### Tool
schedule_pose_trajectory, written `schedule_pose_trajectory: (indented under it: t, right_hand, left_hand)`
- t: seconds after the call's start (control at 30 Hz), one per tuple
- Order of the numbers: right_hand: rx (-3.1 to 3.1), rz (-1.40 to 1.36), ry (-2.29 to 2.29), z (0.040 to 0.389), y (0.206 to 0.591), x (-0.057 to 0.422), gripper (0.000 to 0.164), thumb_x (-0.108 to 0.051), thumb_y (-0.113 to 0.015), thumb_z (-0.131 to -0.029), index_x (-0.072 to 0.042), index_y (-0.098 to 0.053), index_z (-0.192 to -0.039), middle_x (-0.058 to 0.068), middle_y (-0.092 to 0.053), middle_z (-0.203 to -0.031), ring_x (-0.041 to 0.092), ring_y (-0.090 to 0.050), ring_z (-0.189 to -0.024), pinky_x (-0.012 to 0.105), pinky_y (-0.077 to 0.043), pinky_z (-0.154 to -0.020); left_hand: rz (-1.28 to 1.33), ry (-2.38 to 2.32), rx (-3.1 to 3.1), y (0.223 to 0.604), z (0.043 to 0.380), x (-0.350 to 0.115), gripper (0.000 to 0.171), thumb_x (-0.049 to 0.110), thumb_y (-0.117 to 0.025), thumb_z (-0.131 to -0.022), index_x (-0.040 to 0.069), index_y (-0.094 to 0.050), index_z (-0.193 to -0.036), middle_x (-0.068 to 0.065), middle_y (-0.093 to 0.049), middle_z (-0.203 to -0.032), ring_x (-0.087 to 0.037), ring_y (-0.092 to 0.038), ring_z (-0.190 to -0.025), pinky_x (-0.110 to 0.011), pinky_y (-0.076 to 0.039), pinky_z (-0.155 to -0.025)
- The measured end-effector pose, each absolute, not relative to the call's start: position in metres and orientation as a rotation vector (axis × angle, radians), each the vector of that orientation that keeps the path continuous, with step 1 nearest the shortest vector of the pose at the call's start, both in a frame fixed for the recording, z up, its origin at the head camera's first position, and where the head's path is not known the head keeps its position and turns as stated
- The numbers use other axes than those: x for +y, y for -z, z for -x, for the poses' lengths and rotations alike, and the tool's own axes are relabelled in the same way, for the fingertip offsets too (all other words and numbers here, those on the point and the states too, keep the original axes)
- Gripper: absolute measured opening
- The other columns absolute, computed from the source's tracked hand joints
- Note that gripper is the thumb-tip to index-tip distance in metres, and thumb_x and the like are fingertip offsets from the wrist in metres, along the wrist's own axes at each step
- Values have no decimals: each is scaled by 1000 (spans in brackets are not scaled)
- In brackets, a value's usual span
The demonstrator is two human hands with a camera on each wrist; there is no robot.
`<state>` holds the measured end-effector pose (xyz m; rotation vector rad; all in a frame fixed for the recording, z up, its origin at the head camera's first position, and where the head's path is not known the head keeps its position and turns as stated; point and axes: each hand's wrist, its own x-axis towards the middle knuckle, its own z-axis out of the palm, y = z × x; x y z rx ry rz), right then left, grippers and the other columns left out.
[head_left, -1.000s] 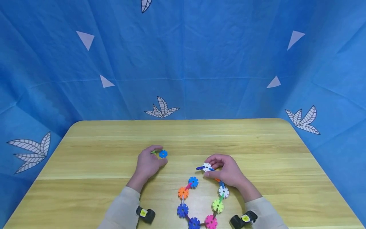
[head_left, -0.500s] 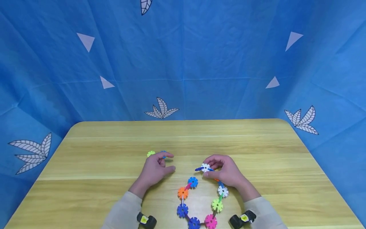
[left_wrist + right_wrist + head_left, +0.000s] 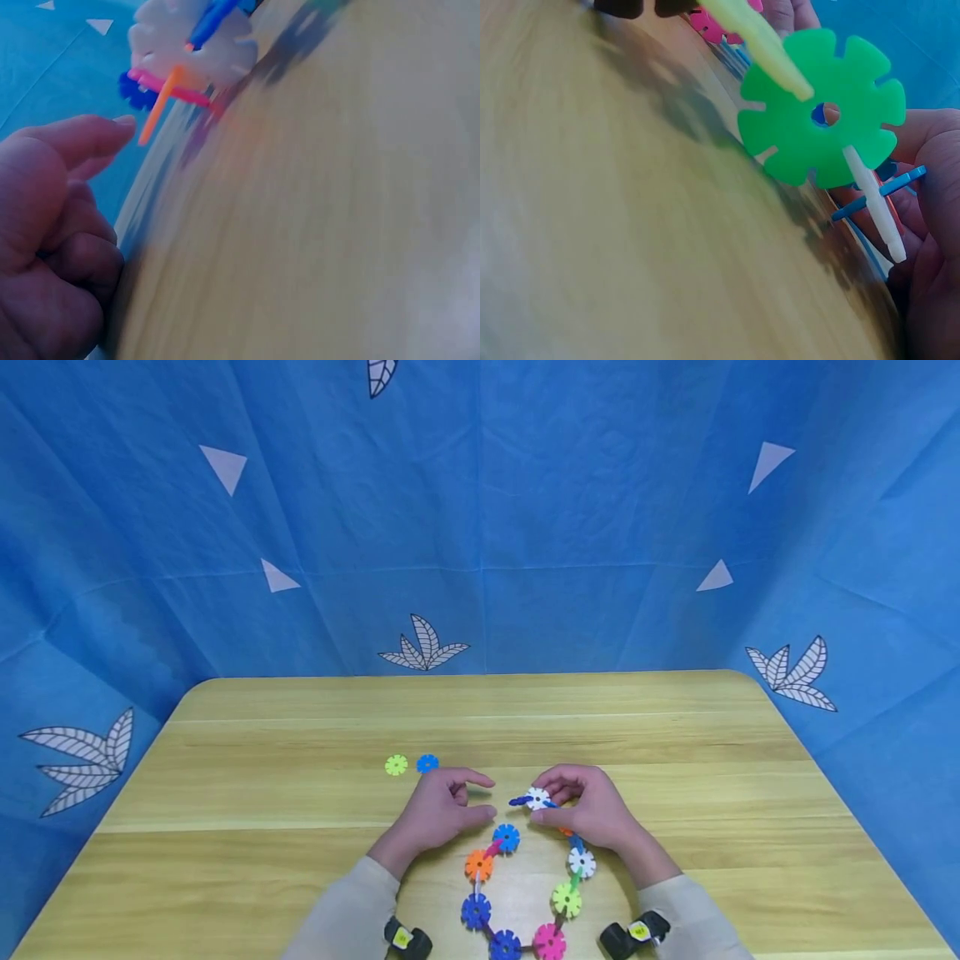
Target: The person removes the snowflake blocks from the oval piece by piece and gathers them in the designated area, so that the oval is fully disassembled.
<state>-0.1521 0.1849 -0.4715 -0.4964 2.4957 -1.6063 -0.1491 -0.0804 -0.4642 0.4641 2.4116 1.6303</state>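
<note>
A chain of notched plastic discs curves into a loop with a gap at its far side. In the head view my right hand [image 3: 592,806] pinches the chain near a white disc [image 3: 537,798]; a dark blue disc [image 3: 517,802] sticks out to its left. My left hand [image 3: 444,807] holds nothing, thumb and forefinger spread apart, left of that end. Just below its fingertips lies the chain's other end, a blue disc [image 3: 507,837] beside an orange disc [image 3: 478,865]. Close up, the right wrist view has a green disc [image 3: 847,135] linked edge-on to a white one [image 3: 875,204].
Loose on the wooden table [image 3: 225,810] lie a yellow-green disc [image 3: 396,765] and a blue disc [image 3: 427,763], behind my left hand. The chain's near part, with a pink disc [image 3: 550,942], reaches the bottom of the head view. A blue cloth [image 3: 480,527] hangs behind the table.
My left hand has moved right, away from the two loose discs, toward the chain's gap, uncovering the yellow-green disc. My right hand keeps its pinch on the chain, nearly still.
</note>
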Motion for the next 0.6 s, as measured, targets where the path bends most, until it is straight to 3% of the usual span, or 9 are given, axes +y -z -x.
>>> schedule_pose_trajectory:
  t: [0.13,0.4,0.6]
  right_hand:
    - [2501,493,1608,151,471,184,33,-22,-91,-73,-15,-74,-101,1,-67,-89,23,-63,-79,32,-53,-74]
    - [2502,499,1603,151,470,183,33,-24,-91,-73,-17,-75,-102,-1,-68,-89,23,-63,-79,33,-53,-74]
    - [2485,500,1591,151,470,183,34,-24,-90,-74,-16,-78,-105,-2,-70,-88,22,-64,-79,33,-53,-72]
  left_hand:
    - [-491,-1620,2385,463,151,-71,29,18,-84,-81,12,-76,-108,5,-38,-55,-10,-35,-50,-25,-35,-52]
    - [-527,-1575,2386,462,153,-54,15,20,-84,-82,19,-79,-97,5,-39,-54,-10,-36,-50,-26,-36,-54]
    - [-567,-1571,2419,462,151,-46,5,18,-81,-85,15,-79,-89,6,-39,-51,-8,-35,-47,-24,-39,-56]
